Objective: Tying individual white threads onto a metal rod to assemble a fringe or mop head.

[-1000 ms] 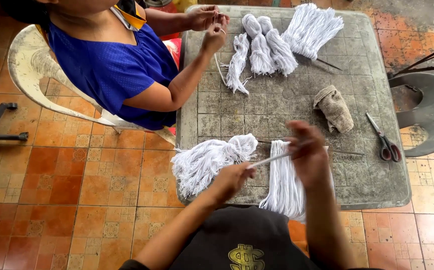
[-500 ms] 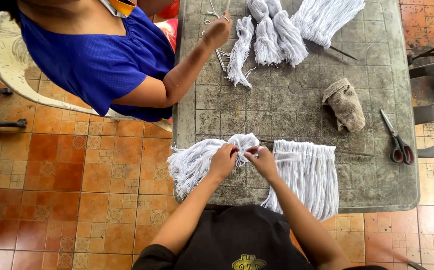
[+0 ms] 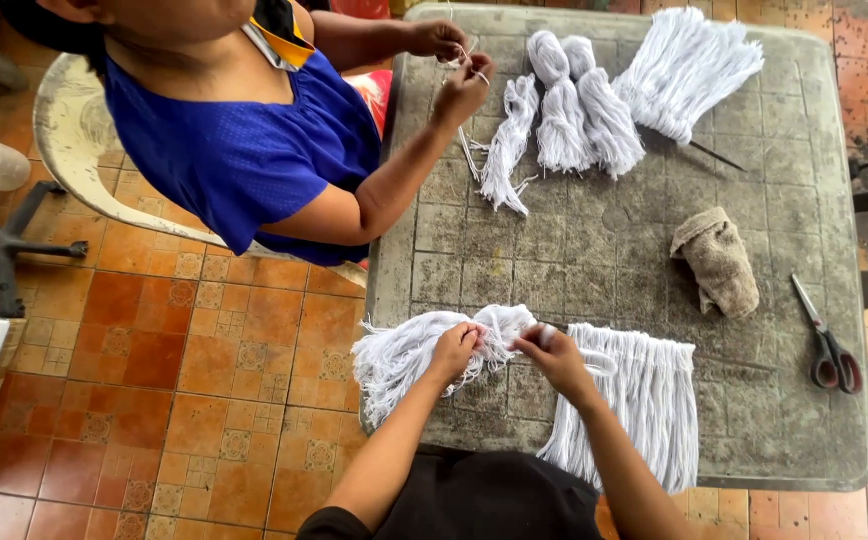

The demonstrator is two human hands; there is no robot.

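White yarn bundle (image 3: 424, 350) lies at the table's (image 3: 574, 250) near edge, its long axis running from its bound head at 2 o'clock to loose ends at 8 o'clock. The left hand (image 3: 457, 350) is clamped on its head. At 3 o'clock, the right hand (image 3: 551, 352) pinches strands of the flat yarn sheet (image 3: 634, 390), whose threads run toward 6 o'clock.
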